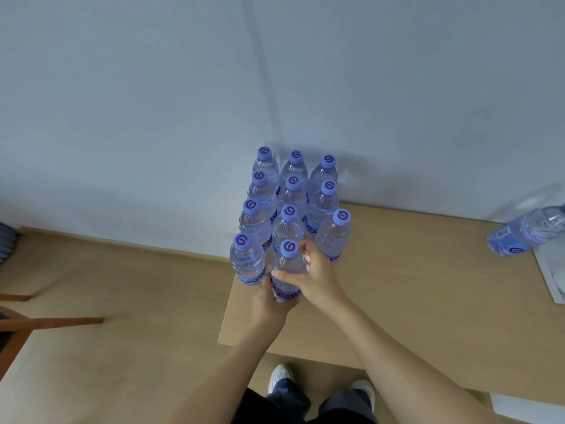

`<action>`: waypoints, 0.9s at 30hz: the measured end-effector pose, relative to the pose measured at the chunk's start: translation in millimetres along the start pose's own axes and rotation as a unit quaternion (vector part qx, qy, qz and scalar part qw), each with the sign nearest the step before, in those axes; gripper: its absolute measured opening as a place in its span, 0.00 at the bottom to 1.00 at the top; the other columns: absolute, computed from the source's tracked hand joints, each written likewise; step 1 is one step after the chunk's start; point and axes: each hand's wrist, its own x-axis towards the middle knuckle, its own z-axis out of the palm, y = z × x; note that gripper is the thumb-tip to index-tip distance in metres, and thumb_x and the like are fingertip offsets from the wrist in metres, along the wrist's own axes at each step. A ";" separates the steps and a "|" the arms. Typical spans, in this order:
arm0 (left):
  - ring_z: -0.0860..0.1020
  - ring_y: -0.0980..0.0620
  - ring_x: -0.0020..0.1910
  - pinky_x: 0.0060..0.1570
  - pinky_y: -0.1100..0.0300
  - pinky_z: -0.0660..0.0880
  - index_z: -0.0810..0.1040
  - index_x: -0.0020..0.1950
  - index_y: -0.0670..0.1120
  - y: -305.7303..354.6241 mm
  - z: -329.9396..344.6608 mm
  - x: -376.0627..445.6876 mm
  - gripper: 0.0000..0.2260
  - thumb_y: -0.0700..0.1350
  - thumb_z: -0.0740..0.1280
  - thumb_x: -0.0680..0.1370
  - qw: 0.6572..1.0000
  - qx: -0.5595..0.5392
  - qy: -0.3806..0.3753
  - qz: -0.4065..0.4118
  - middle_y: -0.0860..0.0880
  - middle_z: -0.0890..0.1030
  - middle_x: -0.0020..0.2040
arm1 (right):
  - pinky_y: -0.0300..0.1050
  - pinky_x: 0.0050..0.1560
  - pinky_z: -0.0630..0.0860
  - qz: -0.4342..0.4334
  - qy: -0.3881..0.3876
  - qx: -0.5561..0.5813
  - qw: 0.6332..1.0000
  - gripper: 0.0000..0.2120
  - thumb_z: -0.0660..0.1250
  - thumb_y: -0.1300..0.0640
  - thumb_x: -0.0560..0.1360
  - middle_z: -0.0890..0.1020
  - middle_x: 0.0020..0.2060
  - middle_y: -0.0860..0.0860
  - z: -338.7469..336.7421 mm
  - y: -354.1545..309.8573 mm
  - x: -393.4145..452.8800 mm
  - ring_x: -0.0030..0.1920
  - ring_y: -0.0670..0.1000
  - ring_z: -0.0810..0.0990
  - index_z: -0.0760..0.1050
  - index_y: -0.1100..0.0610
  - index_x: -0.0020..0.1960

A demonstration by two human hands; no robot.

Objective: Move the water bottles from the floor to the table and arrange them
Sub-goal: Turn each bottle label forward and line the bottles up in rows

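**Eleven bottles on the table corner, one more off to the right**

Two hands close on a single bottle [287, 270] at the front of the group. The fingers of the right hand [318, 278] wrap its upper body just under the cap, and the left hand [270, 298] cups its lower part at the label, thumb across the front. Its base is hidden behind the hands, so whether it already rests on the wood or hangs just above it cannot be told.

Just beside it on the left stands another bottle [247, 260], and behind these two the rest form a tight block [292, 191] of three columns running back to the wall [153, 102], bottles touching or nearly so, all upright with blue caps on. The right column is one short at the front. The whole group sits on the left corner of the table [412, 301].

Well apart, at the right edge of view, one more bottle [526, 232] lies tilted beside a white sheet [553, 276], outside the arrangement.

Every bottle looks full of clear water and sealed.

The job seems nearly done: the held bottle needs settling, and the stray one would likely fill the gap. The visible floor [122, 301] shows no bottles, though much of it lies out of sight.
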 end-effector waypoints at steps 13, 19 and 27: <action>0.80 0.51 0.48 0.48 0.57 0.77 0.74 0.54 0.42 2.0 16.8 11.9 0.16 0.36 0.74 0.69 0.997 0.018 0.063 -0.045 0.49 0.82 0.48 | 0.42 0.61 0.74 -0.107 0.012 -0.083 0.991 0.25 0.81 0.51 0.61 0.70 0.56 0.44 -3.9 7.3 9.1 0.58 0.44 0.75 0.74 0.51 0.53; 0.75 0.50 0.39 0.43 0.56 0.75 0.72 0.48 0.41 3.0 20.1 19.6 0.13 0.34 0.73 0.68 0.995 0.025 0.085 -0.049 0.49 0.76 0.40 | 0.32 0.58 0.72 -0.096 0.003 -0.083 0.992 0.26 0.81 0.53 0.63 0.67 0.55 0.42 -4.4 6.7 13.2 0.56 0.39 0.74 0.74 0.50 0.56; 0.76 0.45 0.44 0.41 0.59 0.69 0.72 0.51 0.39 5.8 21.6 13.4 0.15 0.37 0.74 0.69 0.992 0.062 0.094 -0.063 0.46 0.77 0.45 | 0.23 0.55 0.66 -0.090 0.008 -0.098 0.991 0.33 0.81 0.53 0.62 0.66 0.56 0.42 -4.1 10.6 14.3 0.58 0.35 0.70 0.69 0.50 0.62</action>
